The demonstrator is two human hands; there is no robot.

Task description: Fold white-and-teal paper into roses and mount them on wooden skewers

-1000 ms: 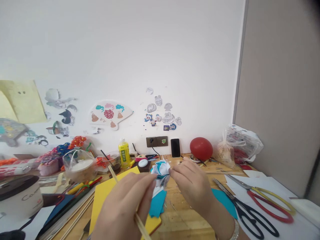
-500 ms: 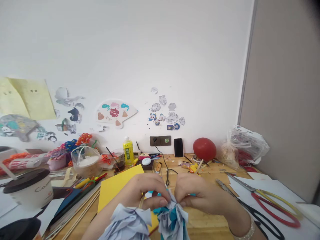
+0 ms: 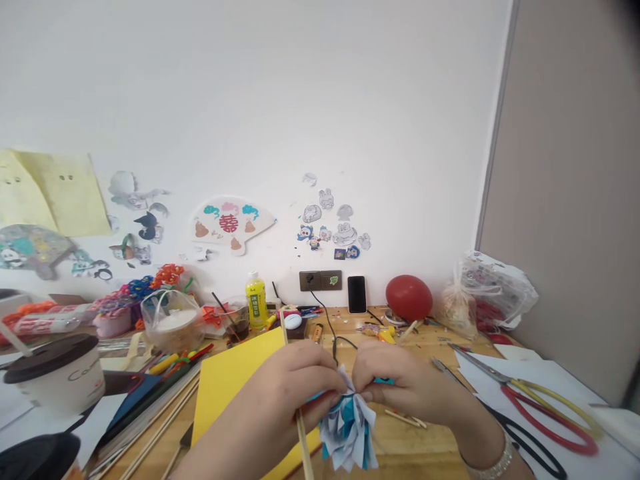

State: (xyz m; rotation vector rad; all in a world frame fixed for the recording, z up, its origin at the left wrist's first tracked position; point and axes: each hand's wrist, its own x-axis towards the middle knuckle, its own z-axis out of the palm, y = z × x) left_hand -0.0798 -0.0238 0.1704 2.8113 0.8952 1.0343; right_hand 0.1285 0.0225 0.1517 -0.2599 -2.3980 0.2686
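Between my hands hangs a ruffled paper flower (image 3: 347,432) of white and teal folded strips. My left hand (image 3: 285,393) is closed, its thumb and fingers pinching the left side of the flower's gathered top. A thin wooden stick (image 3: 303,443) also runs through this hand, slanting from above the knuckles down to the bottom edge. On the other side of the gathered top, my right hand (image 3: 400,380) pinches the paper with bent fingers. A bit of teal paper (image 3: 384,381) shows behind the right fingers. The fingertips partly hide where the paper is held.
Yellow sheets (image 3: 235,373) lie left of my hands, beside long sticks (image 3: 165,427) and a lidded cup (image 3: 57,377). Scissors with red and yellow handles (image 3: 545,413) and black-handled scissors (image 3: 525,440) lie right. A yellow glue gun (image 3: 385,333), phone (image 3: 357,295) and red balloon (image 3: 409,297) are behind.
The stick in my left hand has turned more upright. The white ruffled paper at lower left has gone from view. Short sticks now show below my right hand. Both hands still pinch the flower.
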